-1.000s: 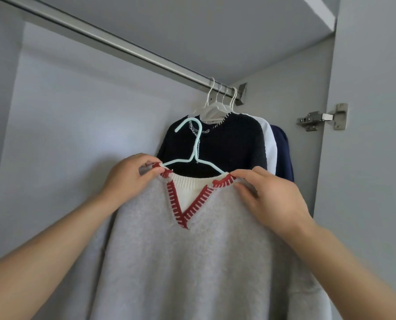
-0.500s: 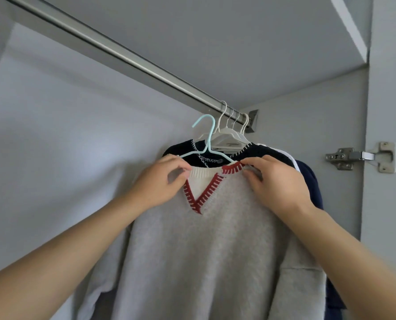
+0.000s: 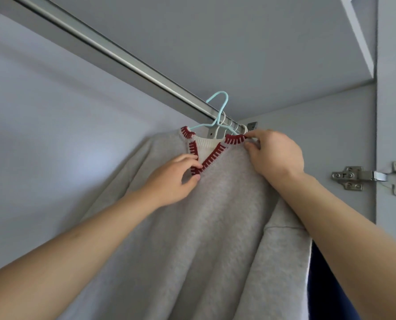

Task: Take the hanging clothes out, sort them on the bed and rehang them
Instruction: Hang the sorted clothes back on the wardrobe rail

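1. While the wardrobe rail (image 3: 127, 63) carries several white hangers at its right end, rehanging looks underway but unfinished.
2. Gray sweater (image 3: 215, 227) hangs from a light blue hanger (image 3: 217, 112) whose hook seems not yet seated on the rail.
3. Right hand (image 3: 275, 155) pinches the sweater's red-stitched collar at the shoulder.
4. Left hand (image 3: 174, 179) pinches the collar's V point; whether more clothes wait cannot be told.
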